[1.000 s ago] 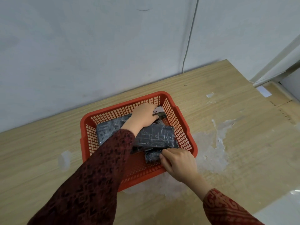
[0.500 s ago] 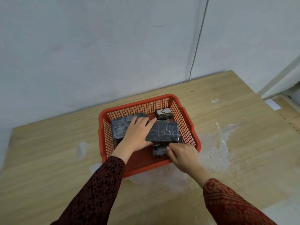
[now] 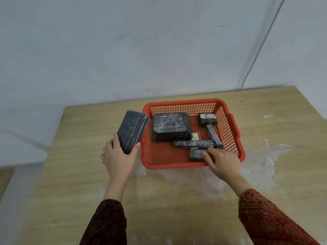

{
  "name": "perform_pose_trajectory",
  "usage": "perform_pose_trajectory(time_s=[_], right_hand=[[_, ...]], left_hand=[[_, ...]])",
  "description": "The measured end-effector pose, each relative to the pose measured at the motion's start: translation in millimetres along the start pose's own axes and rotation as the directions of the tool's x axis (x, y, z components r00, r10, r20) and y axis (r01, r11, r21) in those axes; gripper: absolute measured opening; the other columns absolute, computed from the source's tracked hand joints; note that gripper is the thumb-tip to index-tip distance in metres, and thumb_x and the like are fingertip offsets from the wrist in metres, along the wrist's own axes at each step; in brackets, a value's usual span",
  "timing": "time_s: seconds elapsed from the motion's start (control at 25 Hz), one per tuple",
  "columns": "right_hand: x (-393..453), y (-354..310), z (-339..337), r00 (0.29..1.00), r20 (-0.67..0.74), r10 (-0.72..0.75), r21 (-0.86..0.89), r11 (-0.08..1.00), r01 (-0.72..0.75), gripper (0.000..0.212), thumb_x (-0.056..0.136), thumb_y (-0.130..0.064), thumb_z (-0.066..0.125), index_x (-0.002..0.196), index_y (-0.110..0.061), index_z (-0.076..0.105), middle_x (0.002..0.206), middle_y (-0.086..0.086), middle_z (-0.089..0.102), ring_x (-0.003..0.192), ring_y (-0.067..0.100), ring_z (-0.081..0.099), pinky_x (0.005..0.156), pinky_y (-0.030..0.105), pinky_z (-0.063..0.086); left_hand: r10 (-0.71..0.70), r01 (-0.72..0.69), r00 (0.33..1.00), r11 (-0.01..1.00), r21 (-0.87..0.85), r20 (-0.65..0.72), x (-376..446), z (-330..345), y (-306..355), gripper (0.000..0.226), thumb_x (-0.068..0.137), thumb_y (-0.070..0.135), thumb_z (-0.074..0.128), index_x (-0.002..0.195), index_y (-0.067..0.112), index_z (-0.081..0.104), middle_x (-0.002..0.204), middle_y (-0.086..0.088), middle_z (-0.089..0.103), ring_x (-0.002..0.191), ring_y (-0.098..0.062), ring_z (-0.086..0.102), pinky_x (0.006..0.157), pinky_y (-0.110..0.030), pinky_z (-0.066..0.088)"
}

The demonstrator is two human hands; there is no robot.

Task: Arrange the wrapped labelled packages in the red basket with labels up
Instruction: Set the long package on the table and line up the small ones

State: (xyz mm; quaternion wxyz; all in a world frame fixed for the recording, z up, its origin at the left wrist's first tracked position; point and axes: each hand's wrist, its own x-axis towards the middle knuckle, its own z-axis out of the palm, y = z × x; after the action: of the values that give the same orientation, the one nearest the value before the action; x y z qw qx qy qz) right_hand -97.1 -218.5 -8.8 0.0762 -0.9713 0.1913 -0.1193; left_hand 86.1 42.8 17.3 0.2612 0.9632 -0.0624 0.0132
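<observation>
The left hand (image 3: 118, 157) grips the near end of a flat black wrapped package (image 3: 132, 131), thumb on one edge and fingers (image 3: 115, 141) on the other, holding it tilted in the air just outside the left wall of the red basket (image 3: 194, 164); no label shows on the face turned to the camera. The right hand (image 3: 223, 160) reaches over the basket's near-right rim, fingertips resting on a small wrapped package (image 3: 196, 154); whether it has actually closed on it I cannot tell.

The film looks glossy, so probably slippery (pinching across the edges should hold better than pressing the flat faces). The package held reads as stiff and moderately light.

Inside the basket lie a large block (image 3: 171, 126) at the far-left corner, a C-labelled package (image 3: 207, 119) at the far-right corner, two narrow bars (image 3: 193, 144) and a loose pale label (image 3: 195, 137). The basket sits toward the far edge of the wooden table (image 3: 70, 183).
</observation>
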Motion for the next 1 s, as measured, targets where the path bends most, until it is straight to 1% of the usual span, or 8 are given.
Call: perform_pose_trajectory(time_s=[0.16, 0.4, 0.52, 0.6, 0.72, 0.8, 0.88, 1.0], right_hand=[[1, 0, -3, 1.000, 0.014, -0.003, -0.007, 1.000, 0.003, 0.043, 0.089, -0.045, 0.034, 0.058, -0.019, 0.049, 0.049, -0.002, 0.053, 0.041, 0.018, 0.051, 0.039, 0.018, 0.011], [0, -1, -4, 0.999, 0.036, 0.019, 0.013, 1.000, -0.019, 0.042, 0.089, -0.044, 0.034, 0.058, -0.018, 0.048, 0.046, -0.002, 0.049, 0.038, 0.016, 0.047, 0.038, 0.016, 0.011], [1, 2, -3, 0.998, 0.050, 0.026, 0.020, 0.999, -0.027, 0.041, 0.089, -0.043, 0.035, 0.058, -0.019, 0.048, 0.047, -0.005, 0.044, 0.038, 0.014, 0.044, 0.037, 0.017, 0.012], [1, 2, -2, 0.996, 0.082, 0.031, 0.024, 0.999, -0.033, 0.040, 0.090, -0.043, 0.036, 0.059, -0.020, 0.048, 0.048, -0.005, 0.046, 0.039, 0.013, 0.043, 0.037, 0.018, 0.015], [0, 2, -2, 0.993, 0.077, 0.088, 0.100, 0.990, -0.095, 0.036, 0.092, -0.038, 0.044, 0.061, -0.020, 0.049, 0.048, -0.005, 0.049, 0.040, 0.012, 0.045, 0.037, 0.022, 0.025], [8, 5, -2, 0.974, 0.084, 0.211, 0.280, 0.933, -0.226, 0.029, 0.094, -0.028, 0.050, 0.068, -0.018, 0.053, 0.053, -0.003, 0.053, 0.046, 0.015, 0.049, 0.040, 0.025, 0.031], [21, 11, -2, 0.945, 0.113, 0.308, 0.436, 0.839, -0.326, 0.015, 0.093, -0.017, 0.054, 0.079, -0.013, 0.058, 0.069, 0.000, 0.056, 0.061, 0.016, 0.051, 0.050, 0.022, 0.031], [41, 18, 5, 0.941, 0.053, 0.334, 0.379, 0.865, -0.328, 0.007, 0.088, -0.007, 0.057, 0.094, -0.003, 0.059, 0.090, 0.008, 0.054, 0.080, 0.021, 0.050, 0.064, 0.025, 0.032]], left_hand=[[-0.213, 0.211, 0.972, 0.977, 0.032, 0.104, -4, 13, -28, 0.081, 0.084, 0.058, 0.055, 0.147, 0.017, 0.028, 0.140, -0.019, 0.044, 0.126, -0.039, 0.041, 0.107, -0.051, 0.028], [-0.219, 0.203, 0.952, 0.975, 0.093, 0.215, -13, 33, -39, 0.084, 0.077, 0.049, 0.068, 0.146, 0.017, 0.032, 0.141, -0.019, 0.044, 0.126, -0.041, 0.041, 0.107, -0.052, 0.029], [-0.206, 0.200, 0.961, 0.979, 0.047, 0.185, -7, 33, -34, 0.065, 0.085, 0.040, 0.063, 0.140, 0.015, 0.041, 0.141, -0.021, 0.045, 0.130, -0.040, 0.040, 0.111, -0.054, 0.028], [-0.138, 0.144, 0.989, 0.982, -0.122, 0.055, -4, 25, -17, 0.045, 0.091, 0.030, 0.056, 0.132, 0.012, 0.050, 0.136, -0.020, 0.050, 0.127, -0.037, 0.045, 0.109, -0.054, 0.033], [0.110, -0.133, 0.990, 0.944, -0.300, -0.091, -11, 19, 27, 0.033, 0.095, 0.022, 0.051, 0.125, 0.010, 0.054, 0.130, -0.014, 0.054, 0.124, -0.029, 0.049, 0.107, -0.046, 0.039], [0.326, -0.330, 0.944, 0.914, -0.235, -0.056, -24, 28, 48, 0.033, 0.095, 0.026, 0.048, 0.124, 0.012, 0.055, 0.130, -0.011, 0.055, 0.124, -0.025, 0.049, 0.107, -0.044, 0.040], [0.422, -0.415, 0.907, 0.895, -0.165, 0.007, -35, 44, 49, 0.038, 0.094, 0.032, 0.044, 0.123, 0.013, 0.057, 0.130, -0.009, 0.057, 0.125, -0.023, 0.050, 0.109, -0.045, 0.038], [0.478, -0.475, 0.878, 0.876, -0.083, 0.030, -43, 60, 33, 0.040, 0.095, 0.035, 0.040, 0.118, 0.013, 0.064, 0.123, -0.005, 0.064, 0.120, -0.019, 0.056, 0.118, -0.041, 0.025]])
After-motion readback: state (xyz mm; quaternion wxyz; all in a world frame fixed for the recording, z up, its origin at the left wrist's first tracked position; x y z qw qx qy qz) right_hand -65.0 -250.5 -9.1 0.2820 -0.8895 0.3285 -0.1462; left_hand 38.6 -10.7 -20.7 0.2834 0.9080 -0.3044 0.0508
